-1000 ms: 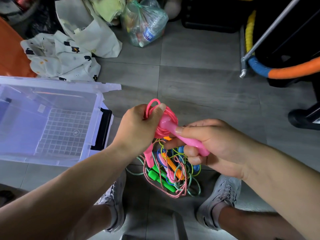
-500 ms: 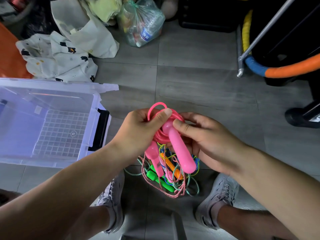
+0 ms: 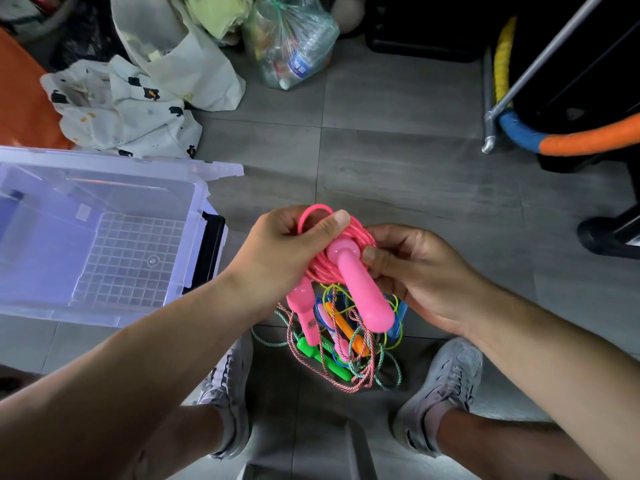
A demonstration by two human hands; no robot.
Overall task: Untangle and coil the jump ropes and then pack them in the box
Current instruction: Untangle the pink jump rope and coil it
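My left hand (image 3: 287,247) grips a coiled pink jump rope (image 3: 343,261), thumb pressed over the loops. One pink handle (image 3: 363,289) hangs down in front, and my right hand (image 3: 419,275) holds the coil beside it, fingertips at the handle's top. The second pink handle (image 3: 306,313) dangles below my left hand. Under both hands, on the floor between my shoes, lies a tangled pile of jump ropes (image 3: 346,351) with green, orange and blue handles. The clear plastic box (image 3: 104,237) stands open to the left, with nothing inside.
A black clip handle (image 3: 207,251) sits on the box's near end. Crumpled printed cloth (image 3: 121,109) and a plastic bag of rubbish (image 3: 294,39) lie beyond. A metal frame with padded orange and blue tube (image 3: 571,140) stands at the right. My shoes (image 3: 443,393) flank the pile.
The pink handle swung from pointing right to hanging downward. My right hand let go of its shaft and moved up to the coil beside my left thumb.
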